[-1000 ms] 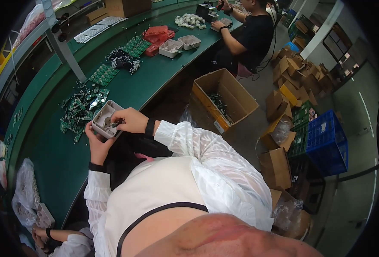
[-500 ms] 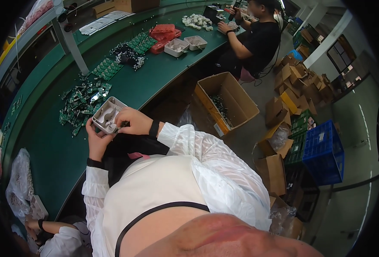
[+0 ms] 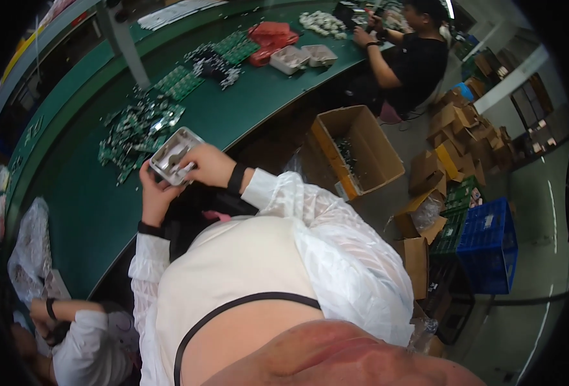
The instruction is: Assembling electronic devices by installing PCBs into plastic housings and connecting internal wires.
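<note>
A: Head view: where's the box?
B: Pale open-topped box [image 3: 183, 137], between 9 and 10 o'clock from view centre, by the front edge of the green table [image 3: 82, 212]. Can't tell if it rests on it.
A: Hands?
B: My left hand [image 3: 157, 193] grips the box's 7 o'clock corner. My right hand [image 3: 211, 166] comes in from 4 o'clock, fingers bent into it. Can't tell if they pinch anything.
A: Inside?
B: A greyish piece [image 3: 175, 157], too blurred to identify.
A: Around?
B: Circuit-board pile [image 3: 133, 132] just off its 10 o'clock side; cardboard carton [image 3: 376, 138] well apart at 3.
A: Risks?
B: Box could tip if my right pushes harder than my left braces: one-sided hold. Anything loose could then drop past the table edge. My fingers hide part of the inside, so damage there could go unnoticed.
</note>
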`<state>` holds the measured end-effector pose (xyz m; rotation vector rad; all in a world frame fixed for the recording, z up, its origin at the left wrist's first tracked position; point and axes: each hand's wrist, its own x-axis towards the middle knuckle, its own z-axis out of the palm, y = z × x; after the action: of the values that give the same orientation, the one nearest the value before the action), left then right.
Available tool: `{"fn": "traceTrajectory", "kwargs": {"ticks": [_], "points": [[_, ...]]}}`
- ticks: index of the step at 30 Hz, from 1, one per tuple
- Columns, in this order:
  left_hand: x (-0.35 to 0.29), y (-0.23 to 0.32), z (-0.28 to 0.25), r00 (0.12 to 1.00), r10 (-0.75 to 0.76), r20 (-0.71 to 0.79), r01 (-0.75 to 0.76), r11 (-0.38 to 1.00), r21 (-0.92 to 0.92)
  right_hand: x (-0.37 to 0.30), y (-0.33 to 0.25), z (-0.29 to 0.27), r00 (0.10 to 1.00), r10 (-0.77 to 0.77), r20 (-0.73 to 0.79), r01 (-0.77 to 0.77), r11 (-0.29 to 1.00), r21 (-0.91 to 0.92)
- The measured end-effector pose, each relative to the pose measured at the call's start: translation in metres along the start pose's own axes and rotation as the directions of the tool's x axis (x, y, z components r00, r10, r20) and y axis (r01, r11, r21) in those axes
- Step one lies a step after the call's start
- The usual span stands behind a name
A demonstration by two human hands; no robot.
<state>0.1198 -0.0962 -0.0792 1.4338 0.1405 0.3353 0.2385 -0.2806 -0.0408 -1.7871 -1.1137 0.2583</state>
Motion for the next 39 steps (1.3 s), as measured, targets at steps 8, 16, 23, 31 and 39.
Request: {"fn": "traceTrajectory", "kwargs": {"ticks": [8, 16, 23, 31, 39], "points": [[0.003, 0.003, 0.002, 0.997, -0.075, -0.006, 0.075, 0.997, 0.008, 0.014, 0.019, -0.019, 0.935, -0.301, 0.189, 0.343, 0.901, -0.267], [0.016, 0.017, 0.031, 0.984, -0.114, 0.136, 0.126, 0.989, -0.082, -0.005, 0.018, -0.081, 0.967, -0.238, 0.095, 0.252, 0.947, -0.2], [0.036, 0.026, 0.022, 0.961, -0.112, 0.252, 0.096, 0.993, 0.072, -0.003, 0.096, -0.226, 0.992, -0.122, 0.005, 0.104, 0.819, -0.564], [0.041, 0.035, 0.014, 0.992, -0.042, 0.123, 0.018, 0.981, 0.192, 0.016, 0.159, -0.301, 0.996, 0.058, -0.061, -0.084, 0.676, -0.732], [0.035, 0.027, 0.014, 0.993, -0.057, 0.099, 0.028, 0.961, 0.275, 0.041, 0.16, -0.314, 0.955, 0.289, -0.075, -0.26, 0.683, -0.683]]}}
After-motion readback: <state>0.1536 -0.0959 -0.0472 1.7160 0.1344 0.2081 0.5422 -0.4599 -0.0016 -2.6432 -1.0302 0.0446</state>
